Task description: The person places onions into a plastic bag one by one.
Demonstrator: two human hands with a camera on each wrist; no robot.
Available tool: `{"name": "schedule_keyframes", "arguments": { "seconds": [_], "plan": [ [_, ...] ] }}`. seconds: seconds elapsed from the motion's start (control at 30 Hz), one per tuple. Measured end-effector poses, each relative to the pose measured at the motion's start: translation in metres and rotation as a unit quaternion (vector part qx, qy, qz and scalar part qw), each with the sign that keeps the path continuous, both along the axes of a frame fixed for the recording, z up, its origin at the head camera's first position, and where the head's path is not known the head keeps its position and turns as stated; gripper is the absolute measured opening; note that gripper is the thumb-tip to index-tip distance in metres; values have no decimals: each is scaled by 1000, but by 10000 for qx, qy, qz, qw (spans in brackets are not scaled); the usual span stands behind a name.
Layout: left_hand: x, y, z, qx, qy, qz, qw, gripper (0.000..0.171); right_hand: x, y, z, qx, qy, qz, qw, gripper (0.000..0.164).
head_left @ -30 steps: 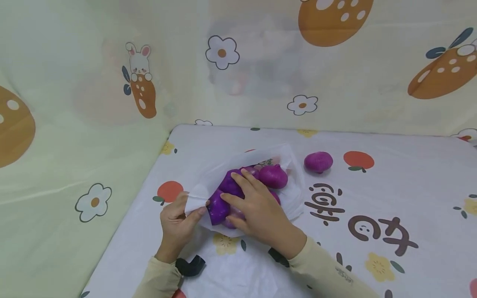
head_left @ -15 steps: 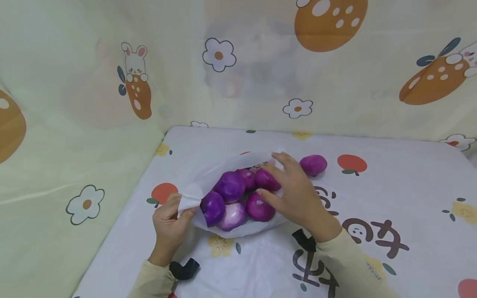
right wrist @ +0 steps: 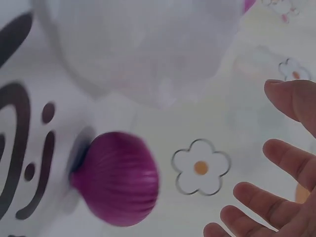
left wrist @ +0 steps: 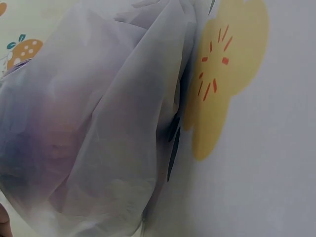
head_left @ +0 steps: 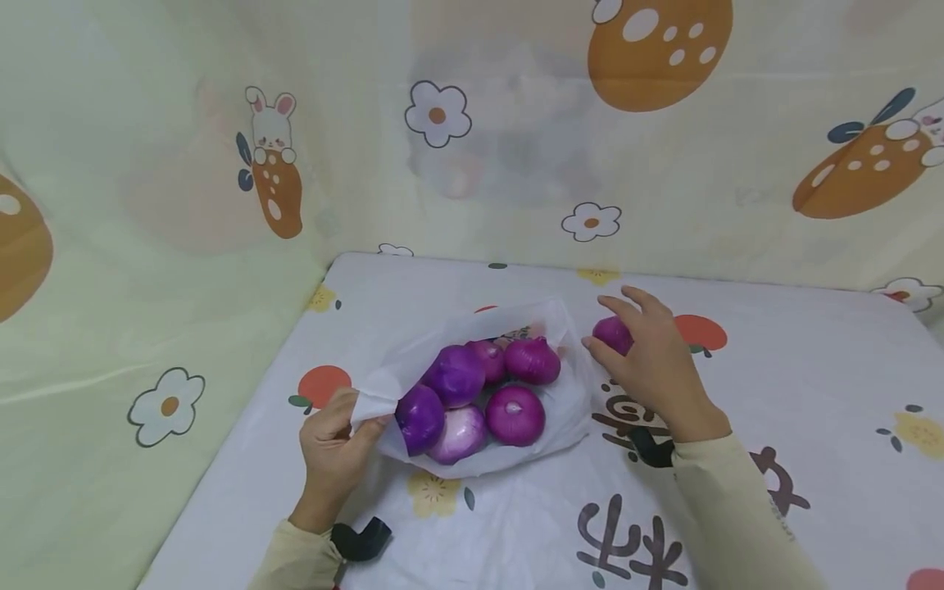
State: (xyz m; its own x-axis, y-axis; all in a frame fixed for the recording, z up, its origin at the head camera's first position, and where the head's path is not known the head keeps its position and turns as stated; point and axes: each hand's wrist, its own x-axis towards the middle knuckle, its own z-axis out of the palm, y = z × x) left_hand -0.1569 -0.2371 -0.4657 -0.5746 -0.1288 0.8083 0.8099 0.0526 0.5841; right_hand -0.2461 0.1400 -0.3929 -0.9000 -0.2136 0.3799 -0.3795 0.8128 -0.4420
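A white translucent plastic bag point(head_left: 564, 422) lies on the table with its mouth spread, holding several purple onions point(head_left: 515, 416). My left hand point(head_left: 333, 459) pinches the bag's left rim between thumb and fingers. In the left wrist view the bag's side point(left wrist: 108, 123) fills much of the picture, with purple showing through. Right of the bag lies one loose red onion point(head_left: 612, 334). My right hand point(head_left: 656, 369) is over it, fingers spread and partly covering it in the head view. From the right wrist, the onion point(right wrist: 118, 180) appears whole, apart from the spread fingers point(right wrist: 266, 205).
A patterned cloth point(head_left: 811, 369) with fruit, flowers and dark lettering covers the table. Printed curtains point(head_left: 509, 164) stand along the back and left sides. Dark straps point(head_left: 361, 541) sit at both wrists.
My right hand has left the onions in the bag and moved right to the loose onion. The left hand keeps its pinch on the bag's rim.
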Motion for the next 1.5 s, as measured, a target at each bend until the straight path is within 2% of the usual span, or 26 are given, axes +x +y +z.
{"name": "schedule_keyframes", "arguments": {
  "seconds": [0.27,0.53,0.9,1.5],
  "plan": [
    [1,2,2,-24,-18,-69,10000,14,-16,19,-11,157,-572,-266,9979,65],
    [1,2,2,-70,-66,-2,10000,15,-30,28,-18,244,-961,-264,9947,66],
    [2,2,5,-81,-87,-20,9999,21,-43,28,-25,508,-1941,-365,9790,72],
    [2,0,5,-83,-59,20,9999,19,-48,27,-33,481,-2306,-415,9710,74]
  ]
}}
